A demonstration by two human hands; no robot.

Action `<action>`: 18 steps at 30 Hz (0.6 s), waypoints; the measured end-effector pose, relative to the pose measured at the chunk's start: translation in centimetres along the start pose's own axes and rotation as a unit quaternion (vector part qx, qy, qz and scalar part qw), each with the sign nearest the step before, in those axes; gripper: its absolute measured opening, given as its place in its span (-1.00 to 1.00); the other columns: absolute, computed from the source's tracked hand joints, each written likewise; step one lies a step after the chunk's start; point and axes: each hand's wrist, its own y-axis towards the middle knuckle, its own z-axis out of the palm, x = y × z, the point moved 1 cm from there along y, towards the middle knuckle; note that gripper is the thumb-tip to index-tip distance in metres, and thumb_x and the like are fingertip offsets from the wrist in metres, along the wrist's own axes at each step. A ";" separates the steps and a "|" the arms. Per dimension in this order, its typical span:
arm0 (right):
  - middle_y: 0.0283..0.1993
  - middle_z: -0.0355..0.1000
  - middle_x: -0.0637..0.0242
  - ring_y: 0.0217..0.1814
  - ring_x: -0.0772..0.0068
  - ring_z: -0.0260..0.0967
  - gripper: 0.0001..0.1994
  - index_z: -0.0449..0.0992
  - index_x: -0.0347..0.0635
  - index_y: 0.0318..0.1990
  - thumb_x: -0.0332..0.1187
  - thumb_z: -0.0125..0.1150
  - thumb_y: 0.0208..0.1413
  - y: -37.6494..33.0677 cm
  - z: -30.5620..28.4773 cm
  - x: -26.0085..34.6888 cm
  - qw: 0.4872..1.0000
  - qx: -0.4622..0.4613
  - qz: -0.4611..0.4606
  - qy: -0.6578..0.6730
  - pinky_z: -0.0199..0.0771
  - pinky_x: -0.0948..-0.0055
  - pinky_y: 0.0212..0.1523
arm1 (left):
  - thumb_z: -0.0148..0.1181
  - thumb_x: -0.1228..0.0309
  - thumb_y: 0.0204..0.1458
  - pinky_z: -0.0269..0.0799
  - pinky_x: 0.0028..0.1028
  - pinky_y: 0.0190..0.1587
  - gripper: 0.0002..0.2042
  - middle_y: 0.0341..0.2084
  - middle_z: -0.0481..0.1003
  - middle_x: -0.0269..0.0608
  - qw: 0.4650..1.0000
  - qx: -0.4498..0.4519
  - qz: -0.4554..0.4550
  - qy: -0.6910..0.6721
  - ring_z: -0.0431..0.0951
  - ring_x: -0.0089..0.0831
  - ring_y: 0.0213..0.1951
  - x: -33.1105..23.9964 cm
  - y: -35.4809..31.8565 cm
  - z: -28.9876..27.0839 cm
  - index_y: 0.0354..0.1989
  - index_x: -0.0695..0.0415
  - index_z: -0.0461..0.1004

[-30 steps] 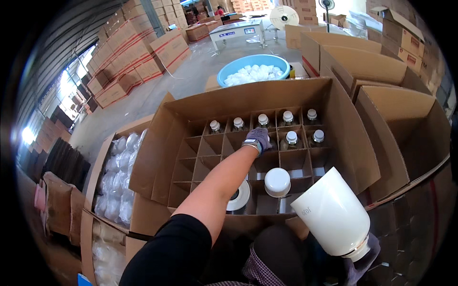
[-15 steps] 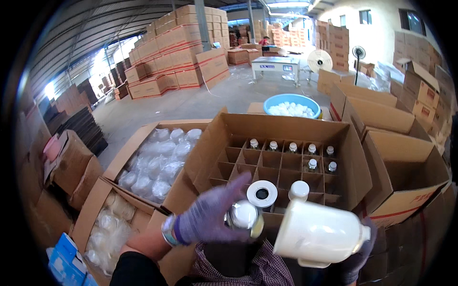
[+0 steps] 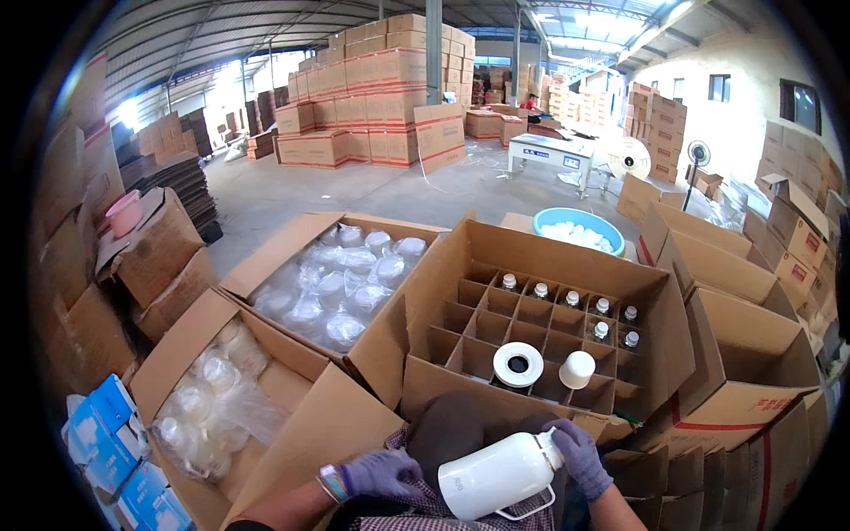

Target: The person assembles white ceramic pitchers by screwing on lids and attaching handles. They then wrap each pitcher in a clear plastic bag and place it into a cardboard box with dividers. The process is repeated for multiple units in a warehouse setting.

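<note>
Fingers (image 3: 560, 435) of the right hand (image 3: 581, 455), in a purple-grey knit glove, are closed around the neck of a glossy white cylindrical jug (image 3: 496, 475), which lies tilted over the lap with its neck to the right, its base to the left and its looped handle on the near side. The left hand (image 3: 382, 473), gloved alike, is loosely bent just left of the jug's base; whether it has hold of anything I cannot tell. Beyond the hands stands a brown cardboard carton (image 3: 575, 257) with crossed dividers; seven clear bottles with white caps (image 3: 573, 299) stand in its cells, five along the far row and two in the next row at the right. At its near side sit a white ring-shaped piece with a dark centre (image 3: 506, 364) and, to the right, a white rounded cup (image 3: 577, 370). On the left, one carton (image 3: 252, 257) is filled with items in clear plastic bags (image 3: 332, 288), and a nearer carton (image 3: 190, 350) has whitish bagged pieces (image 3: 212, 398). Brown flaps-up cartons (image 3: 753, 354) line the right side. Farther off, a round light-blue tub (image 3: 567, 213) contains small white pieces, and tall stacks of brown boxes (image 3: 381, 80) rise at the far left.
</note>
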 end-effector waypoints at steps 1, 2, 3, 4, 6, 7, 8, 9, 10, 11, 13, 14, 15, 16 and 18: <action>-0.11 0.55 0.20 -0.02 0.33 0.49 -0.73 0.57 -0.22 -0.04 -0.27 0.10 0.26 0.4 0.3 -1.6 0.998 0.010 0.032 0.053 0.44 0.36 0.08 | 0.38 -0.04 0.00 0.42 -0.23 0.13 -0.34 -0.07 0.57 0.09 0.998 0.000 0.054 -0.032 0.57 -0.09 0.00 -1.1 0.3 1.3 0.17 0.18 0.46; -0.12 0.54 0.20 -0.01 0.33 0.49 -0.73 0.57 -0.23 -0.04 -0.27 0.07 0.28 0.6 0.7 -2.4 0.992 0.025 0.065 0.108 0.45 0.36 0.09 | 0.34 -0.04 0.01 0.43 -0.19 0.11 -0.33 -0.05 0.58 0.12 0.994 -0.002 0.021 -0.111 0.58 -0.05 -0.01 -1.2 1.0 2.6 0.17 0.23 0.45; -0.13 0.54 0.17 -0.02 0.31 0.50 -0.73 0.57 -0.23 -0.04 -0.28 0.06 0.27 0.2 0.8 -2.1 0.991 0.021 0.090 0.100 0.47 0.34 0.06 | 0.38 0.00 -0.02 0.42 -0.19 0.14 -0.32 -0.03 0.56 0.12 0.990 -0.070 0.045 -0.114 0.57 -0.05 0.02 -2.2 1.6 2.9 0.18 0.24 0.42; -0.14 0.54 0.15 -0.04 0.28 0.51 -0.73 0.57 -0.23 -0.05 -0.29 0.05 0.27 -0.1 0.9 -1.7 0.989 0.018 0.113 0.092 0.49 0.32 0.03 | 0.41 0.04 -0.05 0.41 -0.20 0.16 -0.30 0.00 0.53 0.13 0.981 -0.139 0.067 -0.114 0.55 -0.05 0.05 -3.1 2.1 2.9 0.20 0.25 0.39; -0.11 0.54 0.09 -0.11 0.18 0.55 -0.69 0.57 -0.24 -0.03 -0.25 0.06 0.24 -0.3 0.5 -4.2 0.999 0.012 0.031 -0.006 0.55 0.30 -0.10 | 0.43 0.15 -0.04 0.36 -0.19 0.22 -0.29 0.08 0.45 0.16 0.966 -0.240 0.050 -0.079 0.48 -0.02 0.14 -4.2 3.8 3.0 0.24 0.25 0.32; -0.10 0.54 0.10 -0.12 0.22 0.55 -0.68 0.57 -0.26 -0.03 -0.23 0.05 0.25 -1.2 -0.2 -4.2 0.994 0.046 -0.005 -0.102 0.54 0.31 -0.11 | 0.43 0.22 -0.04 0.33 -0.19 0.23 -0.29 0.12 0.40 0.17 0.959 -0.265 0.084 -0.063 0.43 -0.02 0.18 -3.9 4.6 2.9 0.26 0.26 0.28; -0.09 0.54 0.11 -0.12 0.26 0.55 -0.67 0.58 -0.28 -0.04 -0.21 0.04 0.27 -2.0 -0.6 -2.0 0.976 0.074 -0.040 -0.201 0.54 0.31 -0.11 | 0.43 0.28 -0.03 0.31 -0.19 0.25 -0.29 0.15 0.35 0.17 0.948 -0.289 0.125 -0.047 0.39 -0.02 0.23 -4.1 5.6 2.4 0.27 0.27 0.24; -0.08 0.53 0.13 -0.11 0.29 0.53 -0.64 0.57 -0.29 -0.03 -0.18 0.04 0.27 -2.7 -0.5 -2.6 0.994 0.029 -0.041 -0.097 0.53 0.32 -0.10 | 0.43 0.33 0.00 0.22 -0.24 0.33 -0.29 0.22 0.30 0.08 0.950 -0.268 0.134 -0.092 0.31 -0.11 0.30 -4.6 6.3 2.1 0.29 0.29 0.21; -0.07 0.52 0.15 -0.10 0.31 0.52 -0.62 0.55 -0.30 -0.02 -0.15 0.04 0.28 -3.6 -0.2 -4.0 0.999 -0.015 -0.043 0.008 0.51 0.32 -0.09 | 0.40 0.35 0.01 0.25 -0.22 0.31 -0.31 0.20 0.32 0.09 0.934 -0.277 0.175 -0.144 0.34 -0.09 0.27 -5.1 7.0 2.2 0.30 0.27 0.21; -0.06 0.50 0.17 -0.09 0.33 0.50 -0.59 0.54 -0.30 -0.01 -0.10 0.04 0.28 -4.2 0.2 -3.7 0.993 -0.068 -0.042 0.091 0.50 0.33 -0.08 | 0.37 0.37 0.03 0.29 -0.21 0.29 -0.33 0.18 0.34 0.09 0.914 -0.286 0.212 -0.196 0.38 -0.08 0.24 -5.4 7.8 2.3 0.31 0.25 0.20; -0.06 0.47 0.22 -0.07 0.37 0.46 -0.52 0.50 -0.30 0.02 -0.01 0.03 0.27 -5.7 1.2 -0.8 0.954 -0.178 -0.055 0.233 0.47 0.35 -0.07 | 0.34 0.37 0.06 0.31 -0.18 0.28 -0.34 0.17 0.36 0.10 0.897 -0.255 0.248 -0.263 0.40 -0.06 0.21 -5.5 8.5 2.3 0.33 0.23 0.20; -0.05 0.45 0.24 -0.06 0.38 0.44 -0.49 0.48 -0.30 0.03 0.04 0.03 0.26 -6.6 1.0 1.8 0.926 -0.236 -0.062 0.290 0.46 0.36 -0.06 | 0.34 0.35 0.08 0.30 -0.16 0.29 -0.34 0.18 0.36 0.10 0.901 -0.216 0.254 -0.280 0.39 -0.07 0.21 -5.1 8.7 2.2 0.34 0.22 0.20; -0.06 0.42 0.18 -0.05 0.33 0.40 -0.42 0.43 -0.31 0.04 0.12 0.00 0.22 -7.7 0.2 4.4 0.952 -0.226 -0.108 0.174 0.43 0.34 -0.03 | 0.33 0.34 0.09 0.29 -0.15 0.30 -0.34 0.19 0.36 0.11 0.903 -0.181 0.257 -0.295 0.39 -0.07 0.22 -4.7 8.6 2.0 0.35 0.22 0.20; -0.08 0.41 0.07 -0.09 0.24 0.40 -0.42 0.43 -0.33 -0.01 0.12 0.05 0.17 -8.0 -0.3 4.3 0.949 -0.246 -0.183 0.080 0.41 0.29 -0.04 | 0.33 0.32 0.11 0.28 -0.13 0.31 -0.33 0.20 0.35 0.11 0.904 -0.143 0.260 -0.308 0.38 -0.07 0.22 -4.6 8.7 1.7 0.36 0.21 0.20; -0.09 0.40 0.00 -0.09 0.14 0.41 -0.42 0.43 -0.34 -0.03 0.10 0.11 0.14 -8.6 -1.1 7.8 0.939 -0.209 -0.271 -0.030 0.41 0.23 -0.04 | 0.34 0.31 0.11 0.28 -0.15 0.31 -0.34 0.20 0.36 0.10 0.908 -0.110 0.261 -0.309 0.38 -0.07 0.23 -5.1 8.2 2.2 0.36 0.21 0.21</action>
